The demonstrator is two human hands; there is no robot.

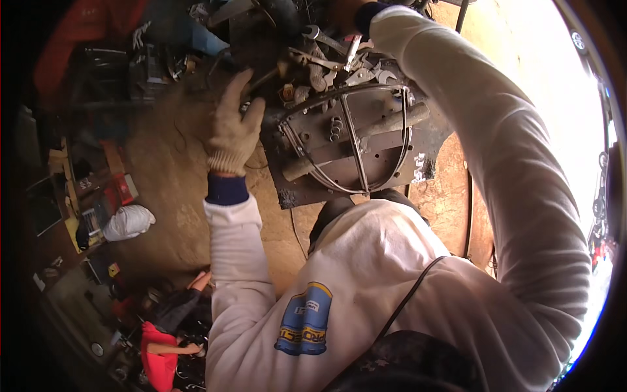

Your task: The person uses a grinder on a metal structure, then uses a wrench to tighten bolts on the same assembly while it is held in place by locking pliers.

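My left hand, in a light knitted glove, is raised beside the work plate's left edge. Its thumb and index finger are spread, and no object shows in its grasp. At the top, my right arm reaches past the tools; my right hand is dark and partly cut off, so its fingers cannot be made out. A rounded frame of bent metal rods with a middle bar lies on a metal plate with holes. Under the frame runs a pipe. Small metal rings lie inside it.
An open-end wrench, pliers and other hand tools are heaped beyond the frame. Cables run along the brown ground. A white sack and boxes stand at left. Another person in red is at lower left.
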